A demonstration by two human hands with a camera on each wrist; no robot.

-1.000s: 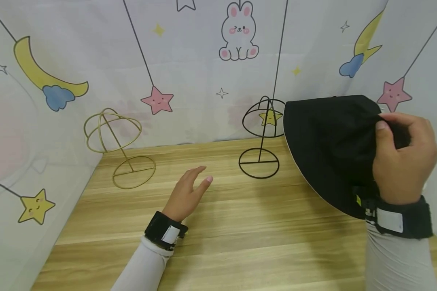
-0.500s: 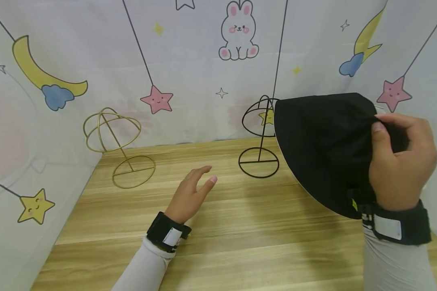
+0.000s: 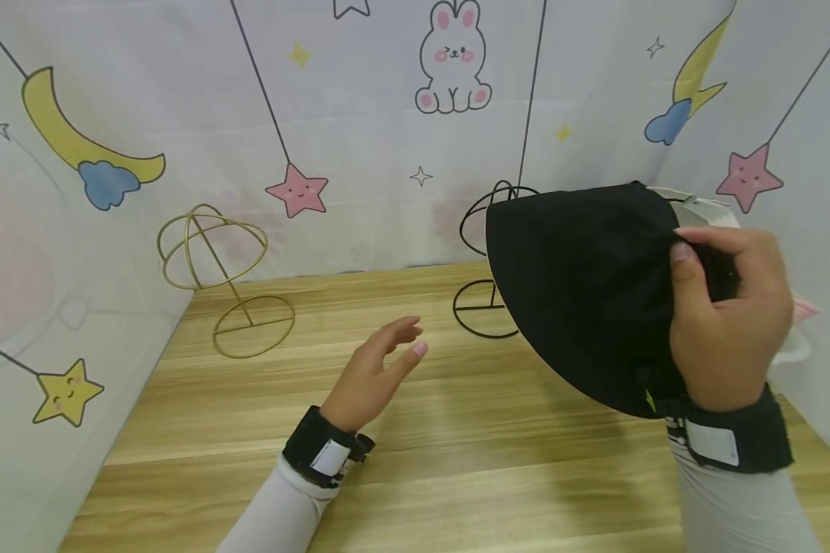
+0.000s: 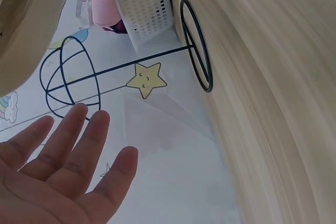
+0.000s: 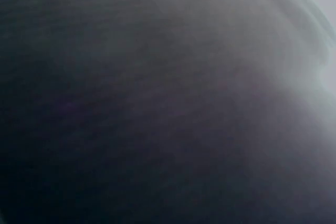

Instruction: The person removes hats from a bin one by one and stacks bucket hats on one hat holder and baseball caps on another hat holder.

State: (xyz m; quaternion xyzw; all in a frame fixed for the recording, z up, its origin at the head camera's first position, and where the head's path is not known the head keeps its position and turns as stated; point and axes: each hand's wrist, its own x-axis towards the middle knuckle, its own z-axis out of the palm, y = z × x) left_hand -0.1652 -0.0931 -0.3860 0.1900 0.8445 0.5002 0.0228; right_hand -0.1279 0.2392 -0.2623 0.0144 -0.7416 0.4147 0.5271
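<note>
My right hand (image 3: 733,315) pinches a wide-brimmed sun hat (image 3: 588,292) between thumb and fingers, holding it up over the right side of the table. The hat's black side faces the head camera; a beige side of the hat (image 4: 29,30) shows in the left wrist view. Dark, blurred cloth fills most of the right wrist view. Behind the brim stands a black wire hat stand (image 3: 480,307), partly covered in the head view. My left hand (image 3: 370,376) hovers over the middle of the table, fingers spread and relaxed, holding nothing.
A gold wire hat stand (image 3: 238,288) stands at the back left. At the back right, partly behind the hat, is a white perforated basket (image 4: 144,6) with pink cloth (image 4: 105,3) by it. A printed curtain (image 3: 373,138) backs the wooden table (image 3: 456,491).
My right hand has carried the hat leftward, so the brim covers more of the black stand and the white basket shows behind. My left hand has drifted slightly right.
</note>
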